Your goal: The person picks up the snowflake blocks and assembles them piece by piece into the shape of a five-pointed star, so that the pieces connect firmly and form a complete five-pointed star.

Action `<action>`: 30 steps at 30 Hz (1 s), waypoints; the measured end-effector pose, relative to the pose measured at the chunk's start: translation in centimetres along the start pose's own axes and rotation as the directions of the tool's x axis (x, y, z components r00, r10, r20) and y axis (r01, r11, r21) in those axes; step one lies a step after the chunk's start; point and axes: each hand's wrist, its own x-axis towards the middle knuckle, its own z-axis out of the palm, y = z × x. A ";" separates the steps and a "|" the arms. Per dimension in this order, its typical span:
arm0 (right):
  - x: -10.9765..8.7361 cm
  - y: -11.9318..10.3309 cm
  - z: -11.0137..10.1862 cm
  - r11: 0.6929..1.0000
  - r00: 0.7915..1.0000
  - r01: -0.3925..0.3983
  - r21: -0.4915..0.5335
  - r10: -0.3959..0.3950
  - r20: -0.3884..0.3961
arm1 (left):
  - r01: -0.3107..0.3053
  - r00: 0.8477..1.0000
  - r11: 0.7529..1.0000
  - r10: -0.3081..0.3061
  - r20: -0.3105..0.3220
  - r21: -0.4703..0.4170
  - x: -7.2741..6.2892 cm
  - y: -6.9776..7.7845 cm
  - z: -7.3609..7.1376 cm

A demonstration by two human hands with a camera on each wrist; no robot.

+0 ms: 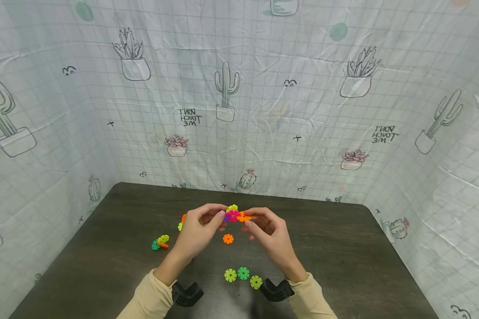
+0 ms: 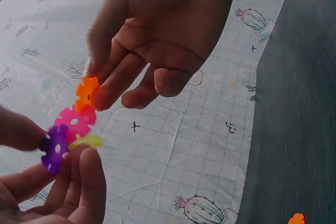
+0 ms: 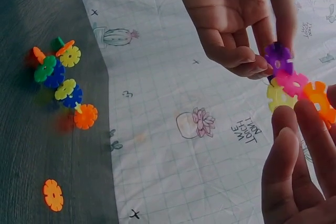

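Notched plastic discs, joined edge to edge, are held up over the dark table. A pink disc [image 1: 233,215] is in the middle, linked to a purple disc [image 2: 54,149], a yellow disc [image 3: 280,97] and an orange disc [image 1: 244,217]. My left hand [image 1: 201,229] pinches the purple disc between thumb and fingers. From the other side, my right hand [image 1: 272,234] pinches the orange disc by its outer edge. In the left wrist view, the right hand's remaining fingers curl loosely below the palm.
On the dark table [image 1: 343,266] lies a loose orange disc [image 1: 228,239]. Nearer stand two yellow-green discs and a green disc [image 1: 243,273]. Joined multicoloured discs [image 3: 54,77] lie at the left, partly behind the left hand in the head view. A printed cloth [image 1: 263,110] encloses the table.
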 end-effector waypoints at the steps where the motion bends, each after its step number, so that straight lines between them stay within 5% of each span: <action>1: 0.0 0.0 0.0 1.000 1.000 0.000 -0.008 0.000 -0.007 | -0.011 1.000 1.000 0.011 0.013 -0.007 0.0 0.0 -0.1; 8: 0.2 0.1 0.2 0.999 0.998 0.021 -0.043 -0.023 -0.057 | -0.074 0.995 0.997 0.076 0.072 -0.030 -0.1 -0.2 -0.3; 22: -0.1 0.3 1.1 0.999 0.993 -0.024 -0.046 0.018 -0.114 | -0.073 0.990 0.982 0.093 -0.106 0.176 -0.3 -0.6 0.0; 26: -0.2 0.4 1.5 0.997 0.988 -0.066 -0.044 0.059 -0.142 | -0.038 0.986 0.995 0.052 -0.157 0.094 -0.5 -1.1 0.6; 30: -0.3 0.4 1.9 0.996 0.984 -0.088 -0.031 0.082 -0.157 | 0.012 0.995 0.999 -0.015 -0.104 -0.030 -0.7 -1.3 0.9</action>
